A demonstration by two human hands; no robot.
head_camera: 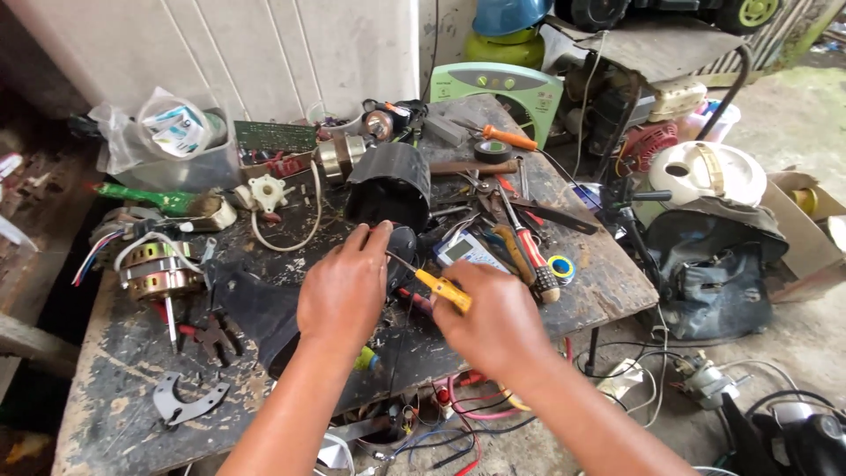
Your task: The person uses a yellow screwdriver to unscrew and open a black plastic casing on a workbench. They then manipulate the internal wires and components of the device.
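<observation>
A slim yellow-handled screwdriver (pixel 443 290) lies slanted, its thin metal shaft pointing up-left at a small dark rounded plastic part (pixel 401 251), which sits just below a black cylindrical plastic housing (pixel 389 182).

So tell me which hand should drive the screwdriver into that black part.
Right. The right hand already grips the yellow-handled screwdriver, its tip pointing toward the black part. The left hand rests on that part, probably steadying it.

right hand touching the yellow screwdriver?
Touching. The head view shows the right hand closed around the yellow screwdriver, its handle sticking out from the fist.
</observation>
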